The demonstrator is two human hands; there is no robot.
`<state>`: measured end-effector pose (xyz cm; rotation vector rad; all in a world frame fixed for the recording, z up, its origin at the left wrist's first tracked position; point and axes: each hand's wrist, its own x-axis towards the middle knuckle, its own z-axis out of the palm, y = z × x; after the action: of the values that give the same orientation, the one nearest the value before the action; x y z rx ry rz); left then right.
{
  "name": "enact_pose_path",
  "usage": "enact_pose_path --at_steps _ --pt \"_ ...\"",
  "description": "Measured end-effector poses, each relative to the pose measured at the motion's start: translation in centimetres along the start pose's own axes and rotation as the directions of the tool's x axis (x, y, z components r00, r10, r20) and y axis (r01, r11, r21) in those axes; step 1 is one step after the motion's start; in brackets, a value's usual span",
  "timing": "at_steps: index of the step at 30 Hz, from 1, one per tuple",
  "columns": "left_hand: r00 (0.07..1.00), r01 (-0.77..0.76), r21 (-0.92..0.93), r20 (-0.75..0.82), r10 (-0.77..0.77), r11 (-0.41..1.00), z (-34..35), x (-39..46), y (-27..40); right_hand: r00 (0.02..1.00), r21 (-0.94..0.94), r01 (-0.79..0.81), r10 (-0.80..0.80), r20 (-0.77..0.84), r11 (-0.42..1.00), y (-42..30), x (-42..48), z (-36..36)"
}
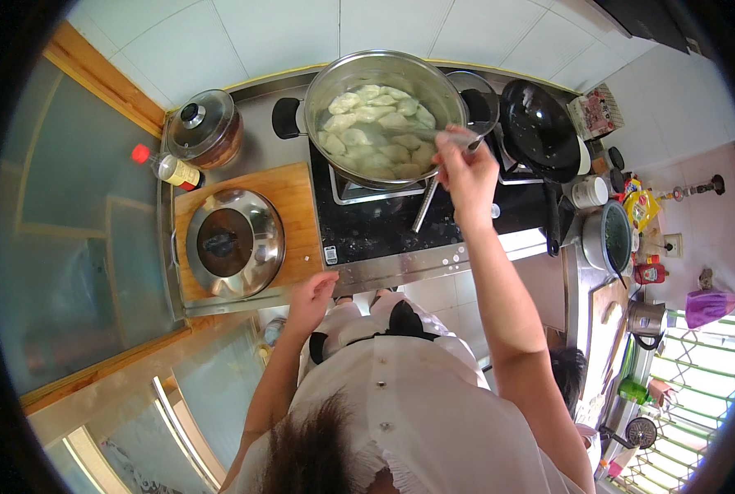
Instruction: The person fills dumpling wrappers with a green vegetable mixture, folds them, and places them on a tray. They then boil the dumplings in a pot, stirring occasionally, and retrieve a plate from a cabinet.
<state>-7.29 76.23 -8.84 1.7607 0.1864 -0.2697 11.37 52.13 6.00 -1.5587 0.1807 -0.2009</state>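
Observation:
Dumplings float in cloudy water in a large steel pot with black side handles, standing on the gas stove. Over the pot's right rim, my right hand grips a metal utensil; motion blur and the water hide its head, perhaps a spoon or ladle. A ribbed metal rod projects from below the pot's front right side; its other end is hidden. My left hand hangs empty by the counter's front edge, fingers slightly curled. Left of it, a steel lid with a dark glass centre lies on a wooden cutting board.
At back left stand a lidded glass pot and a red-capped bottle. A black wok occupies the right burner. Jars and a grey pot crowd the right counter. Another person's head shows at lower right.

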Motion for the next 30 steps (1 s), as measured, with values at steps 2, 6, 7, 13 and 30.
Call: enact_pose_path --at_steps 2,6,7,13,30 --pt "1.000 -0.019 0.032 -0.007 0.019 0.999 0.5 0.6 0.3 1.000 -0.150 0.021 -0.020 0.008 0.988 -1.1 2.6 0.6" --pt "1.000 -0.025 0.046 0.002 0.025 0.999 1.0 1.6 1.3 0.996 -0.268 -0.003 0.027 0.088 0.963 -2.9 5.1 0.3" --pt "1.000 -0.010 0.024 -0.002 0.010 1.000 1.1 1.7 1.4 0.993 -0.275 -0.004 0.037 0.114 0.962 -3.8 4.9 0.1" --pt "0.998 -0.065 0.086 0.007 0.065 0.994 0.9 2.8 -0.9 0.968 -0.392 0.030 0.071 0.241 0.919 -8.5 3.4 -1.9" --pt "0.993 -0.106 0.085 0.070 0.100 0.991 2.7 5.2 1.1 0.517 -0.365 0.683 -0.066 0.853 0.633 -19.8 3.6 -6.8"
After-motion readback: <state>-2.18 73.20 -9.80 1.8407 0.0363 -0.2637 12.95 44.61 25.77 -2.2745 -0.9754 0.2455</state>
